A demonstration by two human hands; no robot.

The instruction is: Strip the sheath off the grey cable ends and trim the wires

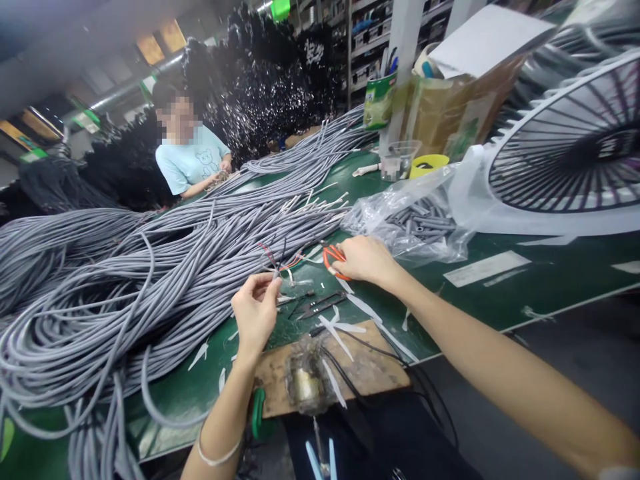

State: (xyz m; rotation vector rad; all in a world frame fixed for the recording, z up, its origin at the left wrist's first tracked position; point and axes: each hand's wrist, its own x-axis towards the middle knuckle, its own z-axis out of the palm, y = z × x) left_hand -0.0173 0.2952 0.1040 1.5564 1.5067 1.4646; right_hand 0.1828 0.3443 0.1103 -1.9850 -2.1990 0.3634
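My left hand is closed in a pinch at the end of a cable, where thin red and black wires fan out above the fingertips. My right hand is wrapped round orange-handled scissors; their blades point left, toward the wires, and are hard to make out. Behind both hands lies a thick bundle of grey cables, several with stripped white ends. Between the hands, on the green table, lie dark tweezers or snips and scraps of white strip.
A wooden board with a small metal device and black cords sits at the near edge. To the right are a plastic bag of short grey tubes and a white fan. A co-worker works across the table near a green can.
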